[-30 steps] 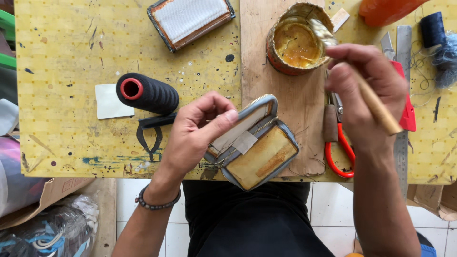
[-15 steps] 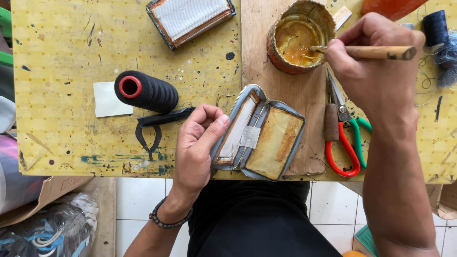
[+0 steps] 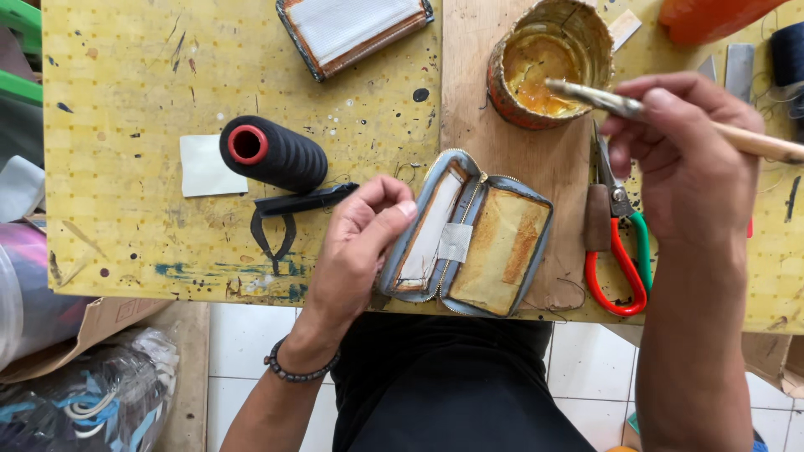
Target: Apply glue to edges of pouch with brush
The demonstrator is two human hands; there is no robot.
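Left hand (image 3: 360,243) pins open grey zip pouch (image 3: 469,238) flat at table's (image 3: 126,109) near edge, glue-stained lining up. Right hand (image 3: 682,159) grips wooden-handled brush (image 3: 670,115), bristles over rusty glue tin (image 3: 548,63) at far edge. Red-handled scissors (image 3: 618,243) beside pouch.

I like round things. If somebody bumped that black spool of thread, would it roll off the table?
Probably it would roll: the black spool of thread lies on its side on the yellow table. It tapers, so it would likely curve rather than run straight. The black strap beside it might stop it.
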